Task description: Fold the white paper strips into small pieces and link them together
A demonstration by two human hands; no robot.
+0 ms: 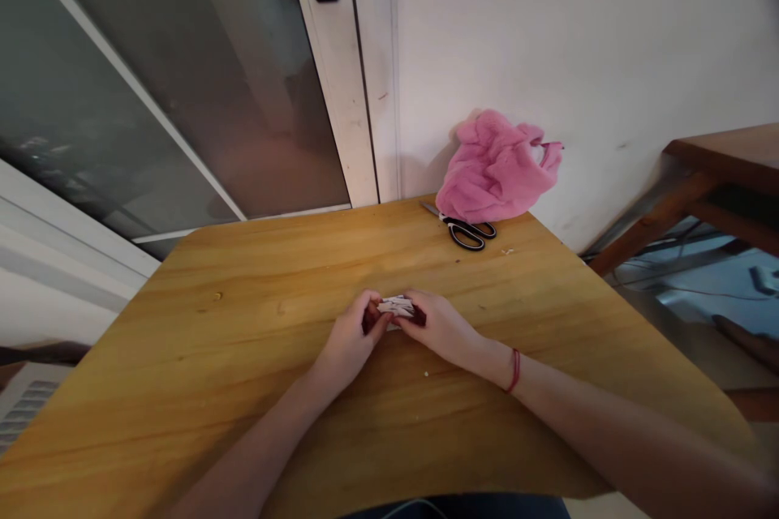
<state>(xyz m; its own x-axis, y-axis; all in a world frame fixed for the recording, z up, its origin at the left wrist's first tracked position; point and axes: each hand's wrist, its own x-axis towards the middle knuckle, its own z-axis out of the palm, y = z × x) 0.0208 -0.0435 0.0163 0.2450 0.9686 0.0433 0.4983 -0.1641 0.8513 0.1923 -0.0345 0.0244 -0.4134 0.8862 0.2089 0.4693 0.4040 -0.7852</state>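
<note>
Between my two hands, over the middle of the wooden table (243, 324), is a small bundle of white folded strips (397, 306) that look like paper. My left hand (356, 332) closes on its left side, thumb at the near edge. From the right, my right hand (441, 328) grips it the same way, with a red string bracelet (515, 371) on that wrist. The fingers behind the bundle are mostly hidden.
At the back of the table, scissors (467, 233) with black handles lie beside a crumpled pink plush cloth (496, 170) against the wall. A glass-paneled door (200, 81) stands behind on the left. Another wooden table (730, 158) is at the right. Small scraps (507, 251) lie on the tabletop.
</note>
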